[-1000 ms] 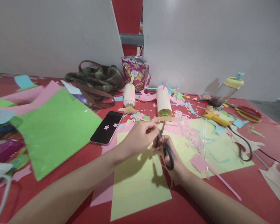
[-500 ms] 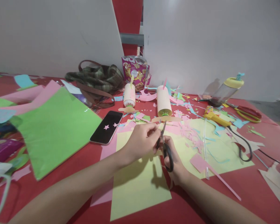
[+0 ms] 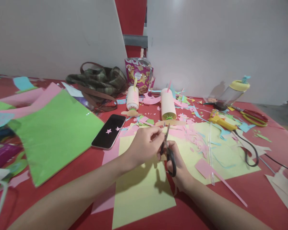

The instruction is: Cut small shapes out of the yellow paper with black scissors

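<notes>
My right hand (image 3: 179, 166) grips black-handled scissors (image 3: 169, 150), blades pointing up and away over the yellow paper sheets (image 3: 144, 188). My left hand (image 3: 145, 145) is closed in a pinch right at the blades, holding a tiny scrap that I cannot make out. Both hands hover just above the red table (image 3: 266, 191), close together near its middle.
A black phone (image 3: 108, 131) lies left of the hands beside a green sheet (image 3: 55, 131). Two paper-wrapped bottles (image 3: 168, 103) lie behind, with a plaid bag (image 3: 98, 81), a snack packet (image 3: 139, 72), a yellow glue gun (image 3: 220, 121), red scissors (image 3: 254, 115), and scattered paper scraps.
The scissor blades, slightly apart a second ago, have come together. My left hand has shifted a little toward them. Nothing else on the table moved.
</notes>
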The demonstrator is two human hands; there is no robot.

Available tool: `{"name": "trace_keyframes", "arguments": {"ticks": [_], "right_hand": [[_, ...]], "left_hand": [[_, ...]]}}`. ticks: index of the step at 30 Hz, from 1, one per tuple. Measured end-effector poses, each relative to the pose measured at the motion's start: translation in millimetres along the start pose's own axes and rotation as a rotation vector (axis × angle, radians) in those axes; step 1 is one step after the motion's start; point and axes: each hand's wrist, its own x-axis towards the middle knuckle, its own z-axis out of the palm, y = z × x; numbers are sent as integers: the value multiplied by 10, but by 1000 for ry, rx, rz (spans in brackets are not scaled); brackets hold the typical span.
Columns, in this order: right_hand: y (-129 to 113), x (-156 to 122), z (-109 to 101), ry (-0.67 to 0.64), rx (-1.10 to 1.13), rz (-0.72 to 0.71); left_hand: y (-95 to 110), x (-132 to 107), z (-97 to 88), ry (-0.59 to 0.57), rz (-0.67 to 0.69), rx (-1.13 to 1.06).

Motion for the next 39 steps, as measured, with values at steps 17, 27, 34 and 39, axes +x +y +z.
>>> {"name": "trace_keyframes", "arguments": {"ticks": [17,27,34,39], "right_hand": [[-28,12,25,-10,60,18],[-10,10,29,-10,82,37],[-3,5,14,-23,94,64],[-6,11,16,-38,110,75]], "left_hand": [[5,57,-134,-131,-19,149],[-6,96,-222,-205,-6,197],[14,95,-292,-243,-18,216],[6,104,-337,-271,-26,261]]}}
